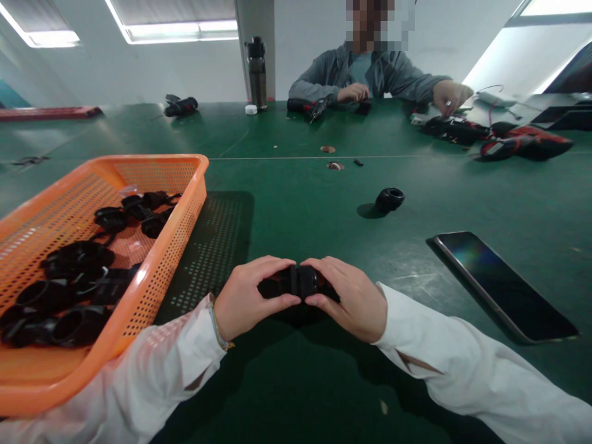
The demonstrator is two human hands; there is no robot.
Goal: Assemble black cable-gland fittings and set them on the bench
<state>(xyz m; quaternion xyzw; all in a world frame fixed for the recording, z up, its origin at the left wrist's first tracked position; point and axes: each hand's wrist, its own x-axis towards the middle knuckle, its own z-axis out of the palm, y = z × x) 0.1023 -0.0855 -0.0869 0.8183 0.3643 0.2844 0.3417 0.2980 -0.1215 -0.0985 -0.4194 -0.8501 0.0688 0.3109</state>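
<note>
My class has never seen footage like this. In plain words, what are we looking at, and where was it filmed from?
No machine here: these are a person's bare hands, filmed by a camera worn on the head, looking forward and down. The left hand and right hand hold a black item between them; whether it is one piece or two, I cannot tell. On the green table, an orange basket of black parts sits to the left. A phone and a loose black piece lie to the right. A co-worker sits opposite.
</note>
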